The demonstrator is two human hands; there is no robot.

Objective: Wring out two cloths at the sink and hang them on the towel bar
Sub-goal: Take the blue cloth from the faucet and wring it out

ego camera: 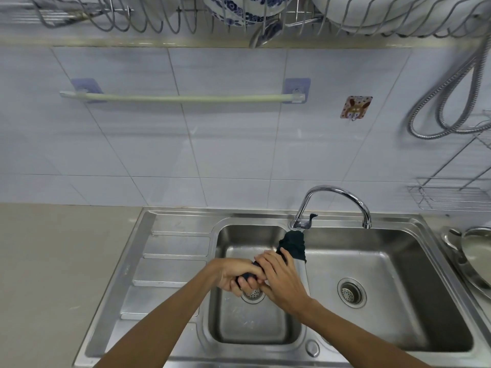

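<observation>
Both hands over the small left sink basin (255,335): left hand (236,276) & right hand (281,277) clamped tight round a dark cloth (292,244), its far end draped on the divider by the tap (332,205). Towel bar (183,98) on wall tiles, bare.

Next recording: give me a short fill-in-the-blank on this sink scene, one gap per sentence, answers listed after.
1. Both hands, the left hand and the right hand, twist a dark cloth over the ____ basin of the sink.
2. The towel bar on the wall holds ____ cloths.
3. The faucet spout ends over the ____ basin.

Missing words: left; no; right
</observation>
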